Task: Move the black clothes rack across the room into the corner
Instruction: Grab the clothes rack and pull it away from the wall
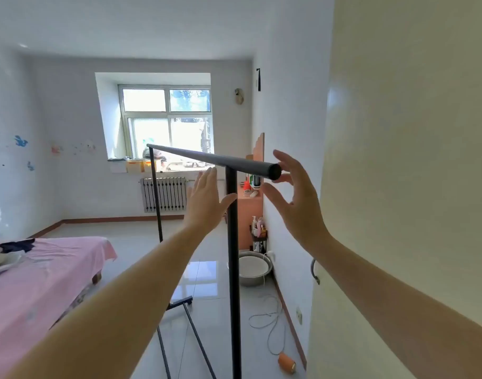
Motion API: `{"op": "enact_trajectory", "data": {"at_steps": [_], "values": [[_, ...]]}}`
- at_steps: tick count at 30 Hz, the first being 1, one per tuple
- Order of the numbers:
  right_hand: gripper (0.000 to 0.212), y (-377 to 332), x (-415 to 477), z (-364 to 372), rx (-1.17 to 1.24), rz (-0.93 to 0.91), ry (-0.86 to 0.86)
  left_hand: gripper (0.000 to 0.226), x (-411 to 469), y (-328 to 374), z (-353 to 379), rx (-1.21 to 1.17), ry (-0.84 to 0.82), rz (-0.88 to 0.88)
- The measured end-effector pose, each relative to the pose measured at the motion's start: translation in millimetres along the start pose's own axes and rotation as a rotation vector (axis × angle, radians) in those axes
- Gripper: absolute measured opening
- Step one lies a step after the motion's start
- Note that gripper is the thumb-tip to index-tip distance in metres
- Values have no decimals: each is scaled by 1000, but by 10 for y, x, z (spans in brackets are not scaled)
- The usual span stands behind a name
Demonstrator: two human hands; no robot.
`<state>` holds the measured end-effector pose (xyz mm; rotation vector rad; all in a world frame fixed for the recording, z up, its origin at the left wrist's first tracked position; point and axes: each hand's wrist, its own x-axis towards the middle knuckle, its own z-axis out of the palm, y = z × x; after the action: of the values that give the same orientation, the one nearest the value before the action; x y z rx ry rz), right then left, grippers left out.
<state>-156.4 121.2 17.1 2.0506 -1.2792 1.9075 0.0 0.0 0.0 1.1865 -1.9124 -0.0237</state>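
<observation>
The black clothes rack (232, 242) stands in front of me, bare of clothes. Its top bar runs from near the window back toward me and ends in a round cap at the right. Its near upright drops to a base on the tiled floor. My left hand (207, 198) is spread flat just left of the near upright, thumb against the post. My right hand (294, 192) hovers at the bar's capped end with fingers apart, fingertips close to the cap. Neither hand is closed around the rack.
A bed with a pink sheet (37, 285) fills the lower left. A cream door or wall panel (404, 187) rises close on the right. A metal basin (254, 268), a white cord (267, 318), an orange roll (286, 363) and an orange cabinet (249, 212) line the right wall. Radiator (164, 194) under the window.
</observation>
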Motion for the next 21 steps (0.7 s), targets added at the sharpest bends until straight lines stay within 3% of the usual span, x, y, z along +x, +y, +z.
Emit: {"op": "enact_trajectory", "data": {"at_steps": [4,8,12,21], "values": [[33,-130,54,16,-39,-46,52,40,-51,5,139,-47,-22,8],[29,-129,95,26,-62,-40,70,16,-42,8,268,-364,-152,-96],[30,-60,157,102,-38,34,82,18,-63,-121,381,-441,-237,-132],[30,160,330,531,39,123,173,30,191,-365,518,-339,-251,-144]]}}
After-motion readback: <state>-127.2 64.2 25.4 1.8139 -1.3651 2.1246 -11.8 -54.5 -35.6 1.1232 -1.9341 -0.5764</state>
